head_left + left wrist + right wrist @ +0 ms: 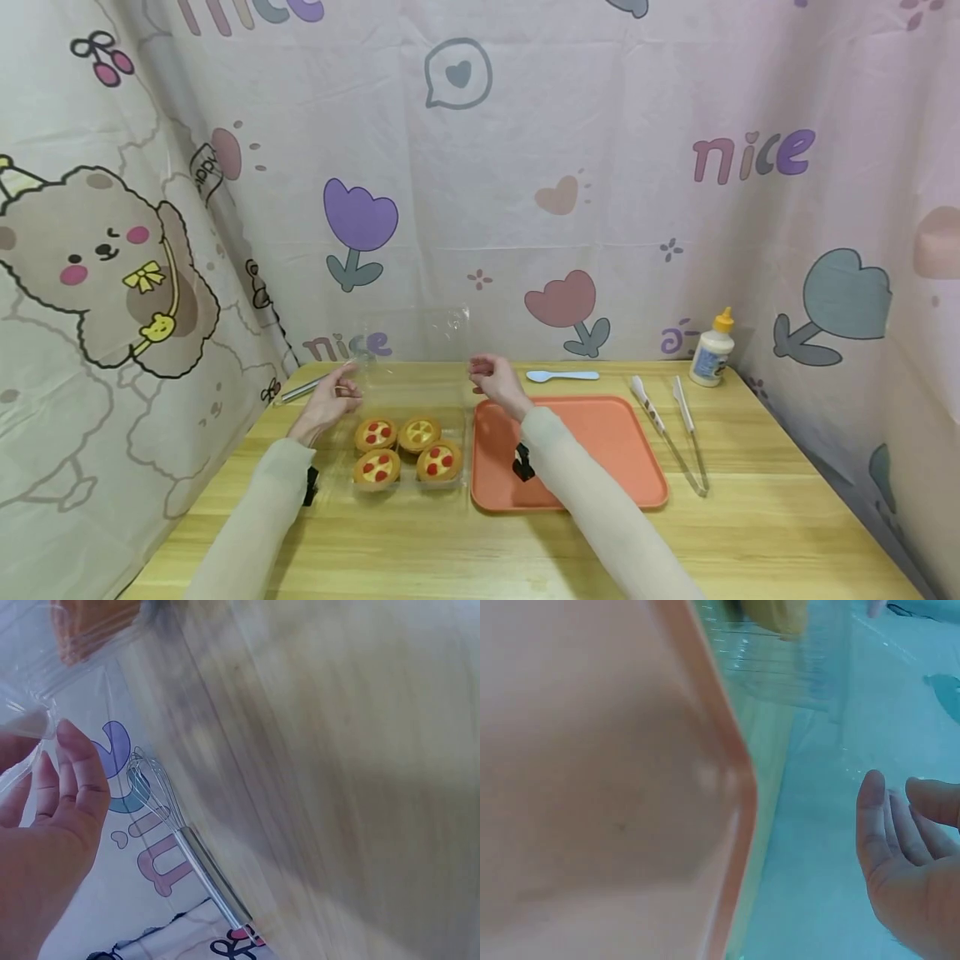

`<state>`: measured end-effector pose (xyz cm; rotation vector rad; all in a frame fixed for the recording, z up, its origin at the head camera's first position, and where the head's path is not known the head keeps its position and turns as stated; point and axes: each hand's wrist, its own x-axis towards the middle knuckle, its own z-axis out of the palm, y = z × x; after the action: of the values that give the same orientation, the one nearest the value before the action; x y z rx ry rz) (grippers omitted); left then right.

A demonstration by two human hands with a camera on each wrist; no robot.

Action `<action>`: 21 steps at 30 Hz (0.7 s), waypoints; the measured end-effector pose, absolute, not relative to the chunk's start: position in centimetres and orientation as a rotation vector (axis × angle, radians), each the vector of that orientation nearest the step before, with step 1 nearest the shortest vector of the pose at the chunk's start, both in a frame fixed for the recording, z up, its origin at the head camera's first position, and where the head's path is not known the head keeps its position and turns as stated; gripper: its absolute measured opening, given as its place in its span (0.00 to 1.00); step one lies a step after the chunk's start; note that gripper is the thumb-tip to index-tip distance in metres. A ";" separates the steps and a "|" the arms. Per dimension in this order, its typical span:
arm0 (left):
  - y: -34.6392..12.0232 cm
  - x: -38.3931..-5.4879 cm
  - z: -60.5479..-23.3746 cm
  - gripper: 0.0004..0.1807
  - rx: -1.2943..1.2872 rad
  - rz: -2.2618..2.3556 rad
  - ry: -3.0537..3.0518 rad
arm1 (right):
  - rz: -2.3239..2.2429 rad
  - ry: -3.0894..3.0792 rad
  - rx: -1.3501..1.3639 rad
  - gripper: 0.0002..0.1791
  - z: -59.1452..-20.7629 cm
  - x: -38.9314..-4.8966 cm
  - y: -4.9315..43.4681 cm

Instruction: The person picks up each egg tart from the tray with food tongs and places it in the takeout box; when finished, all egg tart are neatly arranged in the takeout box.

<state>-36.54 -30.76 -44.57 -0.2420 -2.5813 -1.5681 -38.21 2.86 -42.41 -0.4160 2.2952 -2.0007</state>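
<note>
A clear plastic box [408, 483] stands on the table with several egg tarts [377, 469] inside, most topped with red pieces. Its transparent lid [412, 371] is raised at the back. At the lid's left edge, my left hand [330, 404] pinches the clear plastic between thumb and fingers, as the left wrist view shows [52, 802]. On the other side, my right hand [498, 383] is held near the lid's right edge, above the back corner of an orange tray [592, 450]. In the right wrist view its thumb and fingers are apart, with nothing between them.
A metal whisk [199, 859] lies left of the left hand. Behind the tray is a light blue spoon [562, 376]. Tongs [686, 450] lie spread to the tray's right, and a white bottle with a yellow cap [711, 350] stands at the back right. A printed curtain [480, 183] hangs behind.
</note>
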 end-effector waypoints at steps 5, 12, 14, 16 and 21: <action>-30.9 -36.2 -44.5 0.35 -0.244 -1.539 -2.579 | -2.044 2.270 -0.445 0.14 -42.2 -38.2 2.9; -31.4 -35.6 -44.7 0.22 -0.168 -1.450 -2.595 | -2.041 2.289 -0.502 0.10 -42.9 -38.0 3.4; -31.6 -35.3 -44.6 0.20 -0.144 -1.433 -2.600 | -2.037 2.286 -0.525 0.09 -43.0 -38.0 3.6; -31.8 -35.1 -44.5 0.19 -0.115 -1.435 -2.591 | -2.012 2.294 -0.553 0.09 -43.0 -37.9 3.8; -32.0 -34.8 -44.1 0.21 -0.092 -1.486 -2.559 | -1.893 2.394 -0.625 0.09 -43.1 -37.8 4.3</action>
<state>-34.77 -32.04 -44.10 -0.0922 -2.5590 -1.4864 -37.75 4.27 -43.14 -0.6255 2.3941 -1.8927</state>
